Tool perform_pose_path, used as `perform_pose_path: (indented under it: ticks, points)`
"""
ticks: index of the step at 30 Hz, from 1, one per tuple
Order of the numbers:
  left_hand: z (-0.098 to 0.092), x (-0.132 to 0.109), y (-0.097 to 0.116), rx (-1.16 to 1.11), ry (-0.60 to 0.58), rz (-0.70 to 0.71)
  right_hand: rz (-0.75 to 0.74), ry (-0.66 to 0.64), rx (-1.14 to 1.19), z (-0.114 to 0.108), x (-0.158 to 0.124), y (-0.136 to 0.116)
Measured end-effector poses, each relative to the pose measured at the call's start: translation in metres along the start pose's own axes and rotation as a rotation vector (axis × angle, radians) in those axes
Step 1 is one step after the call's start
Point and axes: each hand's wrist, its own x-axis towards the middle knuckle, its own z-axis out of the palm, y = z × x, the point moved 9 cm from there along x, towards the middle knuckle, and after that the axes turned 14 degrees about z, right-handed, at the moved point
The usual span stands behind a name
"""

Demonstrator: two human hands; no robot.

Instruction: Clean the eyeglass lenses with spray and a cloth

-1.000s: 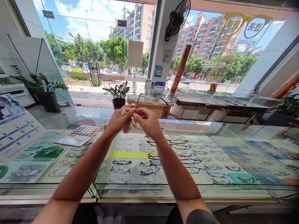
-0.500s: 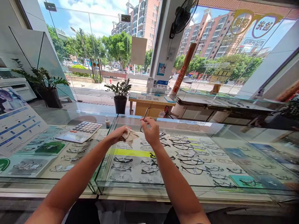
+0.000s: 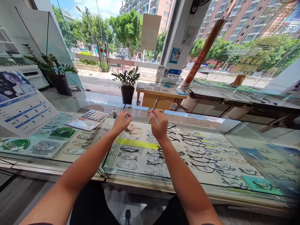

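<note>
My left hand (image 3: pixel 121 122), seen from my remote post, hangs unburdened over the glass tabletop (image 3: pixel 67 101), its fingers loosely curled and apart with nothing visible between them. The crumpled beige cloth (image 3: pixel 134 130) it gripped half a second ago now lies on the tabletop just to that hand's right, between the two hands; whether a fingertip brushes it, I cannot tell. My right hand (image 3: pixel 159 123) has kept its pinch, thumb and fingers together on a thin-framed pair of eyeglasses with dark temples (image 3: pixel 156 104), which juts beyond the fingertips, clear of the tabletop. As I judge it, the change frees the left hand and leaves the eyeglasses to the right hand alone, with the cloth in easy reach. A small bottle with a white top (image 3: pixel 114 112) stands just beyond and left of the left hand; a pale calculator with rows of keys (image 3: pixel 95 115) lies farther left. Under the glass, dark-rimmed display spectacles (image 3: pixel 202 158) run in rows right of the right hand.
</note>
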Motion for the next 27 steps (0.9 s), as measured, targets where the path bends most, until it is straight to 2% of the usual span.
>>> perform_pose_path:
  ticks: [3,4,5,7,11,14,20,24,27]
  points:
    - [-0.045,-0.002,-0.008,0.119,0.414,-0.021,0.001,0.021,0.038,-0.004,0.001,0.0]
    - [-0.055,-0.004,-0.015,0.129,0.515,-0.041,0.001,0.03,0.06,-0.006,0.002,0.0]
    - [-0.059,-0.004,-0.023,0.12,0.564,-0.067,0.0,0.038,0.086,-0.008,0.003,-0.001]
    - [-0.057,0.0,-0.041,0.08,0.577,-0.102,-0.001,0.039,0.137,-0.01,0.004,-0.003]
    - [-0.039,0.009,-0.073,-0.046,0.513,-0.152,0.025,-0.026,0.202,-0.002,0.004,-0.005]
    - [-0.027,0.011,-0.087,-0.139,0.451,-0.186,0.066,-0.11,0.204,0.011,0.0,-0.006]
    - [-0.022,0.007,-0.109,-0.149,0.394,-0.303,0.067,-0.199,0.185,0.025,-0.008,-0.013]
    - [-0.024,0.009,-0.112,-0.19,0.428,-0.356,0.065,-0.207,0.145,0.028,-0.009,-0.015]
    - [-0.021,0.014,-0.096,-0.338,0.407,-0.359,0.075,-0.216,0.175,0.029,-0.009,-0.013]
